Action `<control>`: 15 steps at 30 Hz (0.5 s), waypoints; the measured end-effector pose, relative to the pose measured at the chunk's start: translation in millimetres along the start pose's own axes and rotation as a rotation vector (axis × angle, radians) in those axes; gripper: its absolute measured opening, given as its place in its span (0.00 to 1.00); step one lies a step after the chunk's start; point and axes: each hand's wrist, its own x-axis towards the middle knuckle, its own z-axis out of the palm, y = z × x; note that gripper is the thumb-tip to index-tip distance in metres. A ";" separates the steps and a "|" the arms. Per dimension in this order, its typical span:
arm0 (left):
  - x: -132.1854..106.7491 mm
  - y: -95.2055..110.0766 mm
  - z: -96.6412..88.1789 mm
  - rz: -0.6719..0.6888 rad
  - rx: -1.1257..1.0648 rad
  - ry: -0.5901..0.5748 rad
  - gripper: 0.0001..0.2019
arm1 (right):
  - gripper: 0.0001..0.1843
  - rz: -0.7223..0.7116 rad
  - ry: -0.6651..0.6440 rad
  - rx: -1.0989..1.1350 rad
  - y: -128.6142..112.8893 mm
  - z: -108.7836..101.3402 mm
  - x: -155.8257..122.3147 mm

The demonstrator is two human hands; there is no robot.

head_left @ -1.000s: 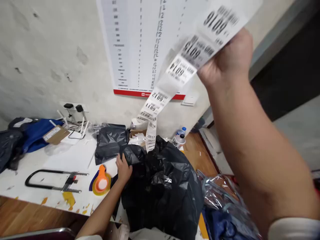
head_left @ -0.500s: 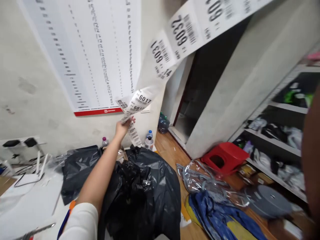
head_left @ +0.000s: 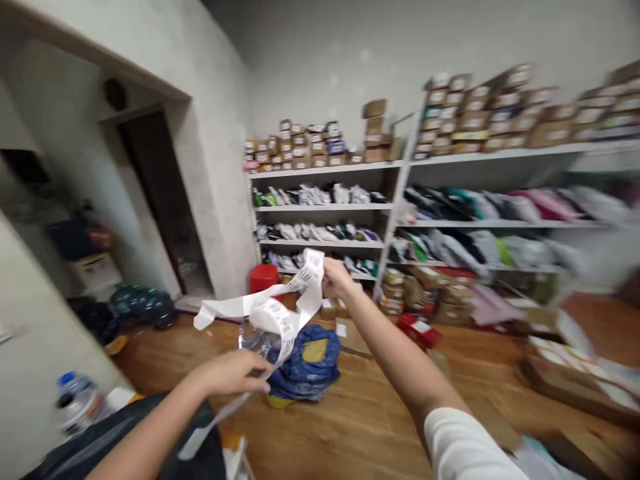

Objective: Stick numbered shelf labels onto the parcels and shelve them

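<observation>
A long white strip of printed barcode labels (head_left: 274, 317) hangs in loops between my two hands. My right hand (head_left: 338, 277), arm stretched out, is closed on the strip near its upper loop. Lower and to the left, my left hand (head_left: 235, 373) pinches another stretch of it, and a loose tail dangles below that hand. One free end juts out to the left. Motion blur leaves most of the print unreadable.
White shelves (head_left: 325, 208) along the far wall carry many bagged items and small cardboard boxes (head_left: 315, 148). On the wooden floor (head_left: 350, 413) lie a blue and yellow bag (head_left: 307, 373), a red stool (head_left: 263, 277) and large water bottles (head_left: 143, 305). A black plastic bag (head_left: 125, 440) sits lower left.
The view has swung right from the wall chart to the shelves. My right hand has come into view holding the label strip, which now droops in loops instead of stretching up to the right.
</observation>
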 end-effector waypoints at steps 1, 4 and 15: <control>26.7 15.5 17.4 0.017 -0.014 -0.091 0.08 | 0.17 0.013 0.029 -0.036 0.1 -33.2 -10.5; 104.9 62.0 72.7 -0.036 -0.238 -0.062 0.21 | 0.18 -0.021 0.159 -0.098 -2.8 -123.2 -44.6; 286.4 239.7 350.9 -0.256 -1.726 0.074 0.19 | 0.14 -0.247 0.856 -0.061 16.7 -336.1 -169.1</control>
